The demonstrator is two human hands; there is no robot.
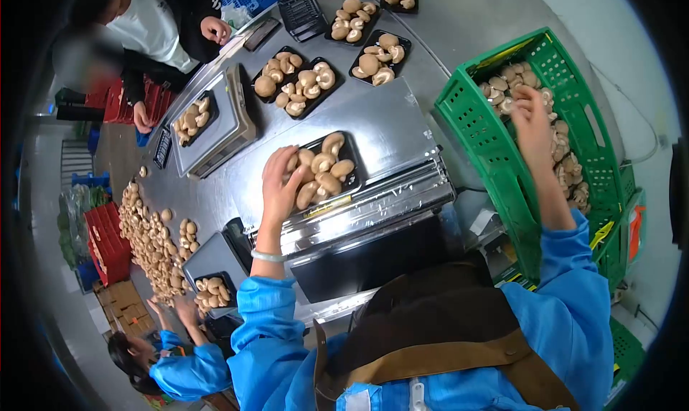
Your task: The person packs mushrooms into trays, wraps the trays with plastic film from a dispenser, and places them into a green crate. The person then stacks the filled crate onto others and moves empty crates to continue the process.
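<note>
My left hand (278, 180) rests at the left side of a black tray (352, 152) full of brown mushrooms (323, 163). Its thumb and fingers are apart, touching the tray's edge or the nearest mushrooms. The tray sits on a flat metal wrapping machine (387, 124) in front of me. Over on the right, my right hand (532, 124) is inside a green crate (495, 174) with mushrooms (563, 152) in it. Its fingers are curled down at the mushrooms; whatever lies between the fingertips is hidden.
Several filled trays (312, 88) stand beyond the machine, near an empty black tray (301, 15). A scale (233, 124) bears another filled tray. Loose mushrooms (147, 231) are heaped at left. One co-worker (190, 361) works at lower left, another (158, 23) across the table.
</note>
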